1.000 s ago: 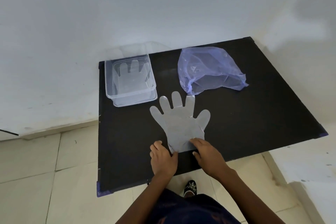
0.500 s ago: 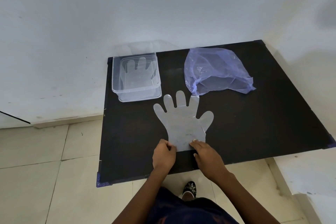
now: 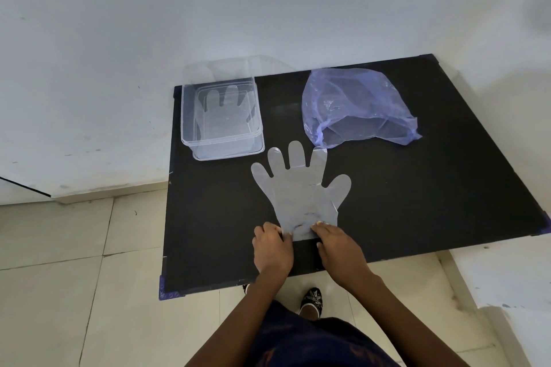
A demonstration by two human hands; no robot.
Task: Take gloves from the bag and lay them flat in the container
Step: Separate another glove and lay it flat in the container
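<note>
A clear plastic glove [image 3: 301, 188] lies flat on the black table [image 3: 417, 194], fingers pointing away from me. My left hand [image 3: 272, 247] pinches the left corner of its cuff and my right hand [image 3: 337, 244] pinches the right corner. A clear rectangular container [image 3: 222, 119] stands at the table's back left with another clear glove [image 3: 220, 112] lying flat inside. The translucent blue bag [image 3: 354, 107] lies crumpled at the back middle, its mouth facing me.
The table stands against a white wall [image 3: 268, 9], with its front edge close to my body. Beige floor tiles [image 3: 74, 277] lie to the left. My foot in a dark shoe [image 3: 311, 299] shows below the table's front edge.
Both hands stay on the glove's cuff, which has crumpled slightly under the fingers. The glove's fingers have not moved on the table. My head camera has shifted, so the scene sits a little further right.
</note>
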